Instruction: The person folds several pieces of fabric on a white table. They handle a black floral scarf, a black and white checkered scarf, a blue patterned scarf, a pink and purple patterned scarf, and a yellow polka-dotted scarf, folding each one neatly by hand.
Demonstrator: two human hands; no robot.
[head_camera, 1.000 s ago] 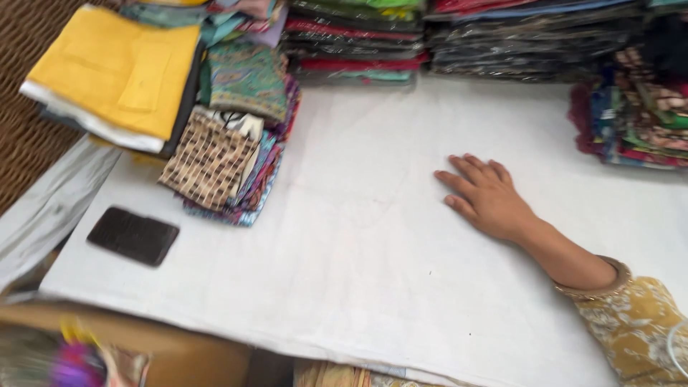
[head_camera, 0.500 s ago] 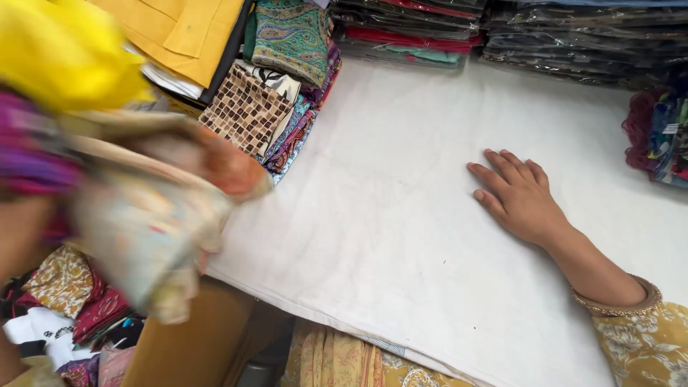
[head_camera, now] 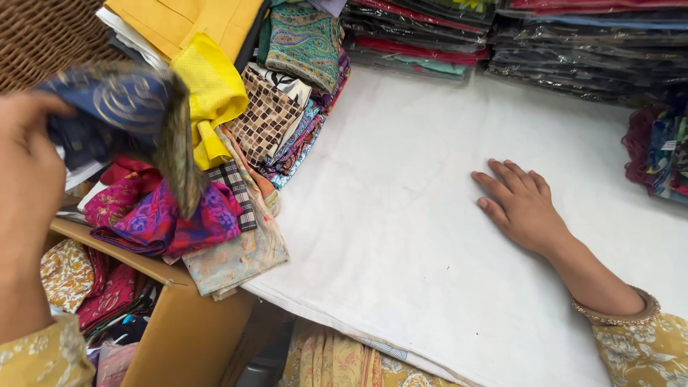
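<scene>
So the left hand [head_camera: 29, 186] is up at the left edge of the view, closed around a bunch of fabric pieces [head_camera: 165, 179] that dangle from it. I count about six in the bunch: a dark blue one with gold pattern [head_camera: 122, 107] on top, a bright yellow one [head_camera: 208, 93], a magenta and purple one [head_camera: 158, 218], a small black-and-white plaid one [head_camera: 236, 193], a pale peach one and a faded teal floral one [head_camera: 240, 254] at the bottom. The bunch hangs over the left edge of the white cloth-covered table [head_camera: 401, 236], right above a cardboard box [head_camera: 179, 322] that has more bright fabrics stuffed inside, too jumbled to count.

The right hand [head_camera: 523, 208] is empty, lying flat and palm down on the white cloth with fingers spread a little, over toward the right side of the table.

Further out, at the far left corner, there's a leaning pile of folded fabrics [head_camera: 287, 122] with a brown checked one on top, and a yellow folded stack [head_camera: 186, 21] beside it. Along the far edge sit two stacks of plastic-wrapped packets [head_camera: 423, 36], and one more colourful pile [head_camera: 659, 150] at the right edge.
</scene>
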